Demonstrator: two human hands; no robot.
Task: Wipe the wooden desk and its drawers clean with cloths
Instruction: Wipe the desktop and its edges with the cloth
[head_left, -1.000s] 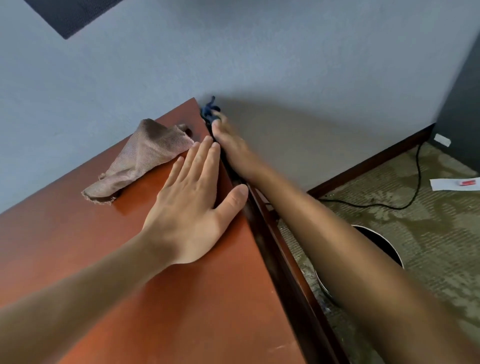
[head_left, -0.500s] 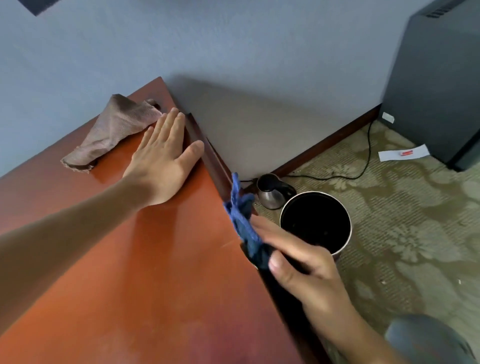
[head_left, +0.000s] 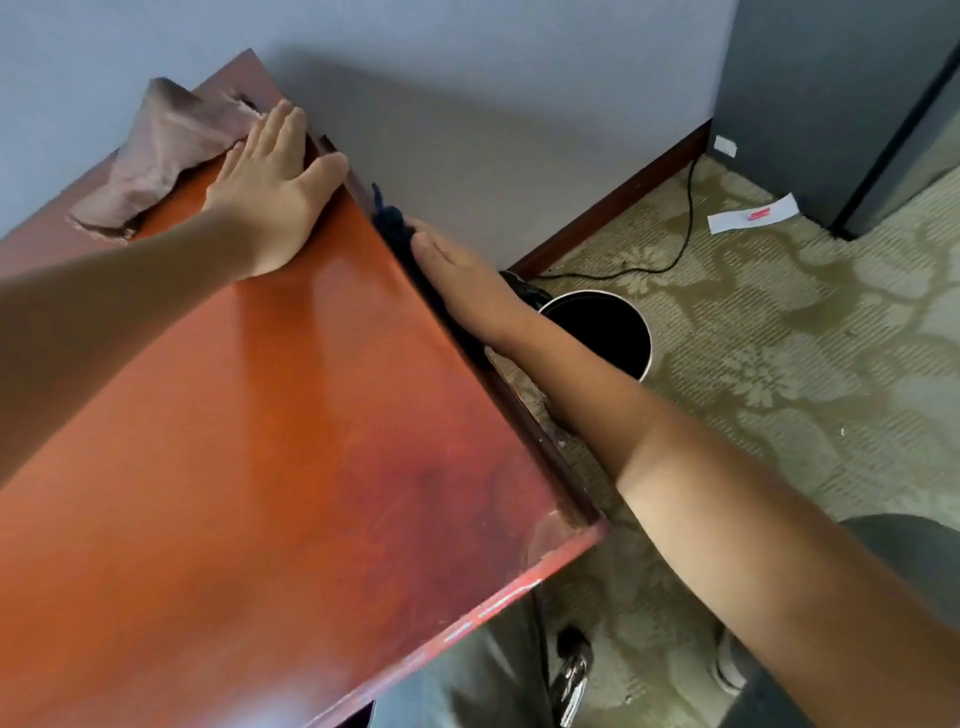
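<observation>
Right grip (head_left: 457, 275) flat, pressing blue cloth (head_left: 392, 221) against desk (head_left: 311, 415) side (fingertips hidden); left grip (head_left: 275, 192) released.

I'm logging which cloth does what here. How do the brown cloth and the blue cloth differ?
The brown cloth lies crumpled on the desk top, the left hand's fingertips just touching it; the blue cloth is pressed against the desk's side edge by the right hand. Brown is light and mostly exposed; blue is dark and mostly hidden. Both are bunched up.
</observation>
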